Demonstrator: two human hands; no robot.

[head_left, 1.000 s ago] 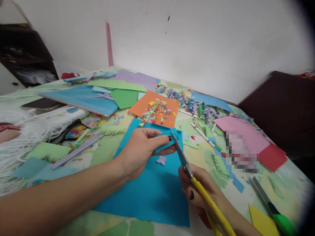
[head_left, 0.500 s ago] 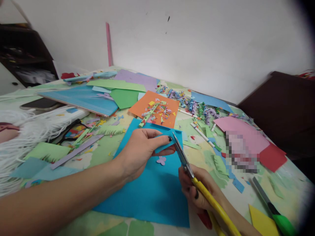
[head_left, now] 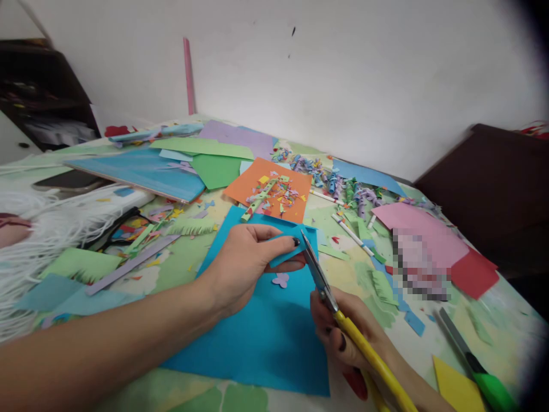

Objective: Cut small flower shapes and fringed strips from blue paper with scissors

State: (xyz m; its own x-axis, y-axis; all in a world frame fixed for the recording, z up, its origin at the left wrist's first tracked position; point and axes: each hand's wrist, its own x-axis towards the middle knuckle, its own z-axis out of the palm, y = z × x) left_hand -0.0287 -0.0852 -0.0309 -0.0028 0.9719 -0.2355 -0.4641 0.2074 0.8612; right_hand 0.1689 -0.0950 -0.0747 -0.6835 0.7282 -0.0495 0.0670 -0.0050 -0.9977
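A small blue paper piece (head_left: 281, 257) is pinched between the thumb and fingers of my left hand (head_left: 253, 257). My right hand (head_left: 347, 326) is closed around the yellow-handled scissors (head_left: 364, 349), whose blade tips meet the right edge of that piece. Both hands are over a large blue sheet (head_left: 253, 343) on the table. A small purple paper flower (head_left: 281, 280) lies on the sheet, just below my left hand's fingers.
Beyond the sheet, orange paper (head_left: 300, 194) holds confetti and a green paper strip. Green-handled scissors (head_left: 493, 389) and yellow paper (head_left: 457, 389) lie at the right front. White yarn (head_left: 55, 229) and a phone (head_left: 71, 180) are at left. Pink paper (head_left: 424, 229) lies right.
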